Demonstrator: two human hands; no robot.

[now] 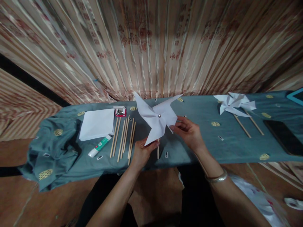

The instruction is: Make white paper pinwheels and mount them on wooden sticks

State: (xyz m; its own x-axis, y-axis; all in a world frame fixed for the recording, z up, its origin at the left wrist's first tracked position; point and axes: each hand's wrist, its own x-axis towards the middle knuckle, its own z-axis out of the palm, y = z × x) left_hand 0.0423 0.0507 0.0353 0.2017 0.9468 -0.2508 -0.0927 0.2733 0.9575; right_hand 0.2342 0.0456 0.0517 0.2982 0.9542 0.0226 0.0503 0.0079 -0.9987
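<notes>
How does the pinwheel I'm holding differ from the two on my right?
The held pinwheel is up in your left hand; the lying pinwheels rest on the cloth. The held pinwheel's stick points toward you; the lying pinwheels' sticks slant to the lower right. The held pinwheel stands alone; the lying pinwheels overlap. All have white blades and wooden sticks.

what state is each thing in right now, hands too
pinwheel: folded, studded at the centre, upright in the hands
left hand: gripping below the pinwheel
right hand: fingers curled at the pinwheel's edge
two other pinwheels: lying flat, overlapping
paper stack: unfolded
small box: open
wooden sticks: loose
glue stick: on its side
phone: screen dark
cloth: bunched at the left end
</notes>
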